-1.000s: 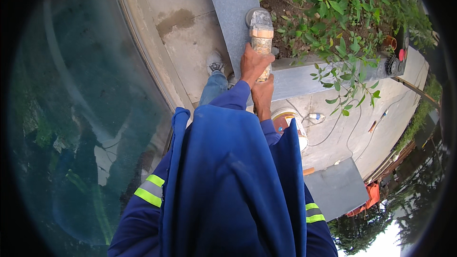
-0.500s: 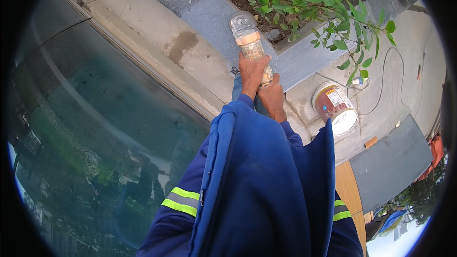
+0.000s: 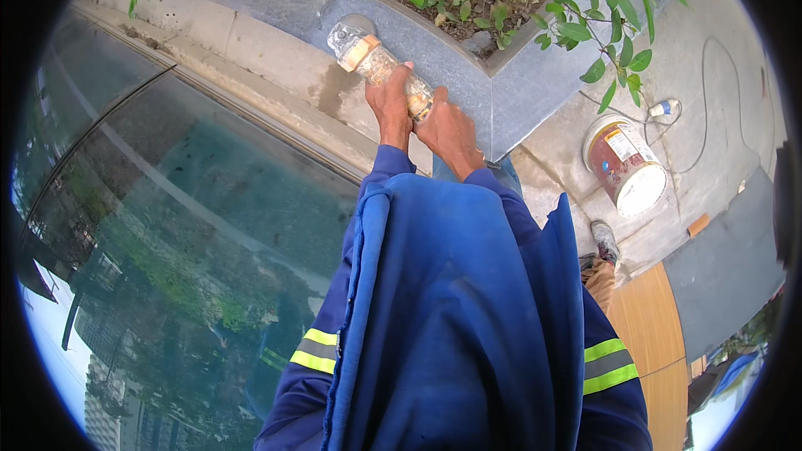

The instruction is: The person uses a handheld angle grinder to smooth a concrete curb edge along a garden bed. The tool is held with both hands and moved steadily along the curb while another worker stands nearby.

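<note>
A dust-caked angle grinder (image 3: 380,65) with an orange band near its head points to the far left. Its round disc lies over the grey stone coping (image 3: 455,54) of the planter; whether it presses on the stone I cannot tell. Wrapped round the grinder's body is my left hand (image 3: 389,102), its thumb along the top. Behind it, my right hand (image 3: 449,132) is closed round the rear end of the tool. Both forearms reach out from under blue cloth, and the fingers' undersides are hidden.
Dark car glass (image 3: 192,225) fills the left side. Leafy branches (image 3: 576,8) overhang the planter corner. To the right lie a tipped paint bucket (image 3: 614,159), a cable with a plug (image 3: 666,108), and a grey board (image 3: 723,267). A shoe (image 3: 604,240) shows below the bucket.
Both hands have carried the grinder leftward along the coping, and it now tilts more to the left. The view has shifted too, and a shoe has come into sight near the bucket.
</note>
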`<state>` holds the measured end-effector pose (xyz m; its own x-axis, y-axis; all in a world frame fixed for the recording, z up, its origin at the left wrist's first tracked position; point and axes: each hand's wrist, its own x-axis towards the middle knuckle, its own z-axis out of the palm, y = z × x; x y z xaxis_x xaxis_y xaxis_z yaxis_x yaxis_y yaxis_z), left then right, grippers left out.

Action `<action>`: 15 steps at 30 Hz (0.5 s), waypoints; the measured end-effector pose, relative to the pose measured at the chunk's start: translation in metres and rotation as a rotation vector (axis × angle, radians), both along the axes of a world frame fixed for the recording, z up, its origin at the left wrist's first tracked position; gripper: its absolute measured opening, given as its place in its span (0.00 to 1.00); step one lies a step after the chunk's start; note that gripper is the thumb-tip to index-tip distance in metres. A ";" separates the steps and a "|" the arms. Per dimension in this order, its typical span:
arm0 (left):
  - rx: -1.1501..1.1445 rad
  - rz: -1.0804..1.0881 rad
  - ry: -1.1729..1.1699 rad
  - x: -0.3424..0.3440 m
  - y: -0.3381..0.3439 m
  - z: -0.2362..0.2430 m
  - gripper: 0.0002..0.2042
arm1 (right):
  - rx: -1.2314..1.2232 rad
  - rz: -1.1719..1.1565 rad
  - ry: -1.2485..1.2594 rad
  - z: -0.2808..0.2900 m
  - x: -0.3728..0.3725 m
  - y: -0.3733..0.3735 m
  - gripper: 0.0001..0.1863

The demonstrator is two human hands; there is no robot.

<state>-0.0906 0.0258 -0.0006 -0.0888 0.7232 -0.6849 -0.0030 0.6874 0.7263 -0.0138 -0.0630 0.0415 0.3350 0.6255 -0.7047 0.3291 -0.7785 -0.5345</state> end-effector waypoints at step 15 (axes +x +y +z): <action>0.074 -0.104 0.060 0.073 -0.119 0.009 0.26 | -0.126 -0.041 -0.143 -0.004 0.052 -0.117 0.36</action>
